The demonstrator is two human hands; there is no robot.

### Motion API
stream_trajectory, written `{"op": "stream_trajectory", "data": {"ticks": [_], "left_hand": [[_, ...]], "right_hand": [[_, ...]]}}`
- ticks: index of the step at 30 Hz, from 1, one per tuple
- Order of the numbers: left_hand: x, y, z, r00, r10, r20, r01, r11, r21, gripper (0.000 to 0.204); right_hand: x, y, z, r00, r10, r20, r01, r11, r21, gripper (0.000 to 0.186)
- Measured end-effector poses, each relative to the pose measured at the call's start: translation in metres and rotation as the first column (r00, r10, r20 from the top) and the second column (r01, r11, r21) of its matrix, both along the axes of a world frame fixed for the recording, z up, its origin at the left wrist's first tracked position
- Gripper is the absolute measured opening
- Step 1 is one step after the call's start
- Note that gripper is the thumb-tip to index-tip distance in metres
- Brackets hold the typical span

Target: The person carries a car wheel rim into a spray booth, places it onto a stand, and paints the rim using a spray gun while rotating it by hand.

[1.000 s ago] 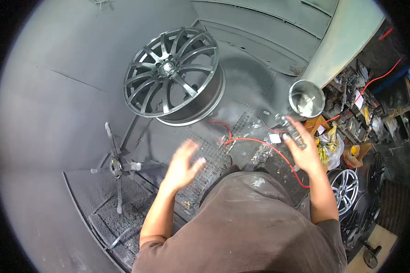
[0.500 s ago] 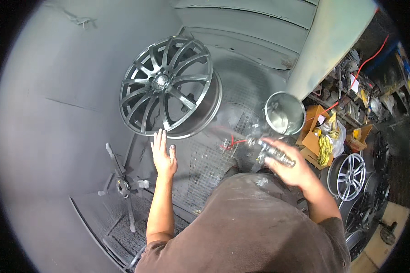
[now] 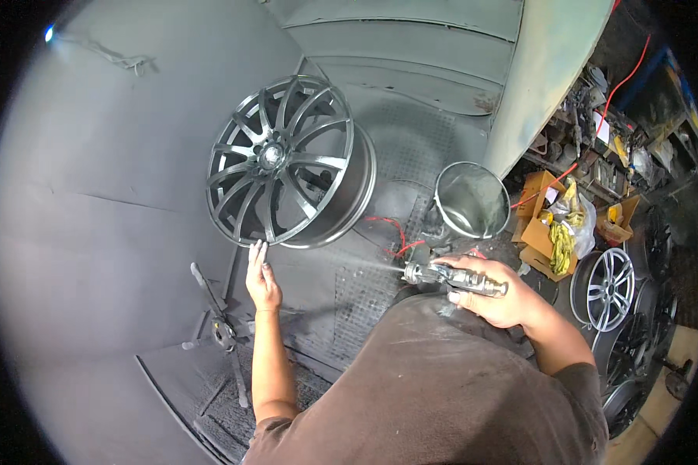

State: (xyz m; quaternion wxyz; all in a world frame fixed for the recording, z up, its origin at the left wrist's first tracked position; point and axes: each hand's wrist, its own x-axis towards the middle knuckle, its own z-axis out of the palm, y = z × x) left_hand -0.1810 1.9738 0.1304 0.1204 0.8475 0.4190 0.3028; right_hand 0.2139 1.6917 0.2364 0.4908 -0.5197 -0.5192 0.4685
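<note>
A dark silver multi-spoke wheel rim (image 3: 272, 157) stands tilted at the upper middle, its spoked face toward me. At its lower edge is my left hand (image 3: 264, 283), fingers stretched upward and holding nothing. The fingertips meet the rim's edge in the picture; whether they touch it I cannot tell. My right hand (image 3: 500, 294) is wrapped round a metal spray gun (image 3: 454, 277) in front of my body. The gun points left, and a thin pale mist streams from its nozzle below the rim.
A metal bucket (image 3: 473, 203) stands right of the rim. A red hose (image 3: 402, 236) lies near the gun. Cardboard boxes (image 3: 541, 203) with yellow gloves, a silver wheel (image 3: 610, 291) and cluttered shelves line the right. A dusty metal stand (image 3: 223, 335) is at lower left, by the grey wall.
The rim has turned slightly, its spokes standing differently. My left hand has lowered a little. The spray gun has dropped and now points left, with mist clearly visible.
</note>
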Motion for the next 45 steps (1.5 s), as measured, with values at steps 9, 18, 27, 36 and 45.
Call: {"op": "stream_trajectory", "data": {"ticks": [9,18,27,36,45], "left_hand": [[-0.046,0.059,0.021,0.984,0.074,-0.162,-0.073,0.997,0.01,0.026],[0.084,0.026,0.068,0.963,0.102,-0.25,-0.05,0.977,0.206,0.03],[0.114,0.009,0.056,0.797,0.264,-0.543,-0.091,0.942,0.324,0.033],[0.09,0.034,0.052,0.8,0.34,-0.494,-0.221,0.933,0.284,0.022],[0.063,0.053,0.054,0.883,0.262,-0.389,-0.191,0.959,0.211,0.022]], "right_hand": [[0.054,0.026,-0.011,0.808,-0.552,0.203,0.502,0.827,0.253,0.047],[0.006,0.0,-0.005,0.995,-0.052,-0.083,0.026,0.957,-0.288,0.046],[0.037,0.021,-0.03,0.844,-0.498,0.199,0.48,0.867,0.132,0.048],[0.003,0.016,-0.035,0.996,0.005,-0.094,-0.033,0.952,-0.303,0.047],[0.029,0.02,-0.049,0.884,-0.332,0.329,0.364,0.93,-0.041,0.046]]}}
